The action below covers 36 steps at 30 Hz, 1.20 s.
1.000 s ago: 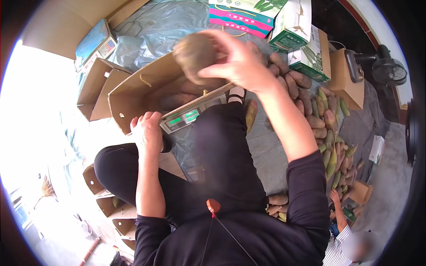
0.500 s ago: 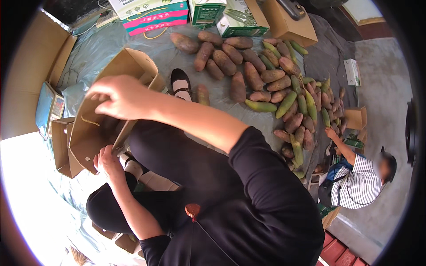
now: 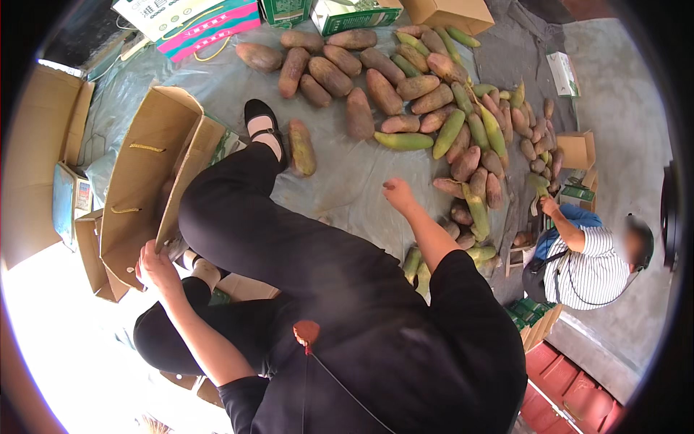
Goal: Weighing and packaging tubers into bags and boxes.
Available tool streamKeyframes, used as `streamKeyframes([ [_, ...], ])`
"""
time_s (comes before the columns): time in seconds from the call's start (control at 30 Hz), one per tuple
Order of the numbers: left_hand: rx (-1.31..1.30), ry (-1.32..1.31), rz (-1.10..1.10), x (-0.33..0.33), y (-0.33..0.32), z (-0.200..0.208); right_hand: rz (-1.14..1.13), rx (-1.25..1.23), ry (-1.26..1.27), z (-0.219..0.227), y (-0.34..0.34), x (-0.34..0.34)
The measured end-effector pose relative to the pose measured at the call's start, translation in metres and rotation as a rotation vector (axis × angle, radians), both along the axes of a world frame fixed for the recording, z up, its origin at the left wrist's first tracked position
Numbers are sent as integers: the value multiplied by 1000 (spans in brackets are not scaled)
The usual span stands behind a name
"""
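My left hand (image 3: 157, 269) is closed on the near corner of an open brown cardboard box (image 3: 119, 189) with yellow rope handles. The box tilts beside my raised knee, and most of its inside is dark. My right hand (image 3: 399, 195) hangs over the plastic sheet, its fingers curled and nothing visible in them. Beyond it lies a heap of long radishes (image 3: 329, 76), some reddish-brown and others green. A single reddish-green radish (image 3: 302, 148) lies apart next to my black shoe (image 3: 262, 123).
Printed cartons (image 3: 210, 29) and a plain brown box (image 3: 452, 14) stand at the far side. Another box (image 3: 90, 253) leans beyond mine at the left. At the right, a person in a striped shirt (image 3: 589, 267) reaches to the heap's end. Red crates (image 3: 571, 383) stand lower right.
My right hand has left the box's far side and swung right toward the radish heap. The left hand stays on the box corner. The view has shifted slightly.
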<state>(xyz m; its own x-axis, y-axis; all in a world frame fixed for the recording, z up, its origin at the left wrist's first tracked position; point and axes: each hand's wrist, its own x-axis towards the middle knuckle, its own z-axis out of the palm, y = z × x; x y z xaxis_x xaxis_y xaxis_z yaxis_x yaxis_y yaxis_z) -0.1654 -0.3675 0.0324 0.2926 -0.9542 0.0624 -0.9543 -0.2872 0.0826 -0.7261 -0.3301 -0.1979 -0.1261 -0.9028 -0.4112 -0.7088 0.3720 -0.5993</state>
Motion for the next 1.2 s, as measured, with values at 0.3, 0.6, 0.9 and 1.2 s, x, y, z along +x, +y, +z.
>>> streamKeyframes([
  [0.3, 3, -2, 18, -4, 0, 1, -40, 144, 481, 33, -57, -9],
  [0.6, 23, 6, 35, -11, -5, 7, 92, 137, 704, 16, -107, -9],
  [0.9, 9, 10, 16, -15, -4, 8, 188, 83, 775, 14, -65, -6],
  [1.2, 64, -26, 98, -17, -5, 14, 737, 174, 835, 2, -56, -6],
])
